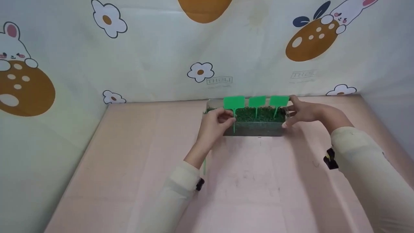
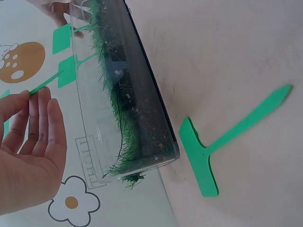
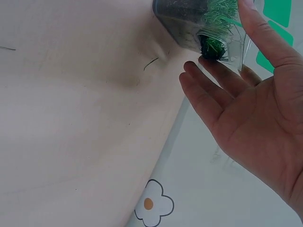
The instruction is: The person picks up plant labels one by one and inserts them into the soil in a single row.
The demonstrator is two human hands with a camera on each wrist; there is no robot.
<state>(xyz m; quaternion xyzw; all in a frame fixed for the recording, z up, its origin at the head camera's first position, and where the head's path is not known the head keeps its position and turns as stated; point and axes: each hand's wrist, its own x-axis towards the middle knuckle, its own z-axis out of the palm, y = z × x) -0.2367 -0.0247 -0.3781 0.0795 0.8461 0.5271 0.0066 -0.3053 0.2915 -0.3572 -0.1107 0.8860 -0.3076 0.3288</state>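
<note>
A clear plastic planter box point(image 1: 258, 128) full of dark soil and green grass point(image 1: 249, 115) stands at the back of the table. My left hand point(image 1: 215, 122) pinches the stem of a T-shaped green plant label point(image 1: 234, 102) at the box's front left; its stem tip overlaps the front wall in the head view. Two more labels, a middle one point(image 1: 257, 101) and a right one point(image 1: 279, 101), stand upright in the grass. At the right end, my right hand point(image 1: 305, 111) grips the box, thumb by the front corner and fingers around the end and back.
Another green label point(image 2: 206, 153) lies flat on the pink table point(image 2: 236, 56), left of the box and mostly hidden by my left arm in the head view. Behind the box rises a patterned cloth wall point(image 1: 155, 71). Small dark bits dot the tabletop.
</note>
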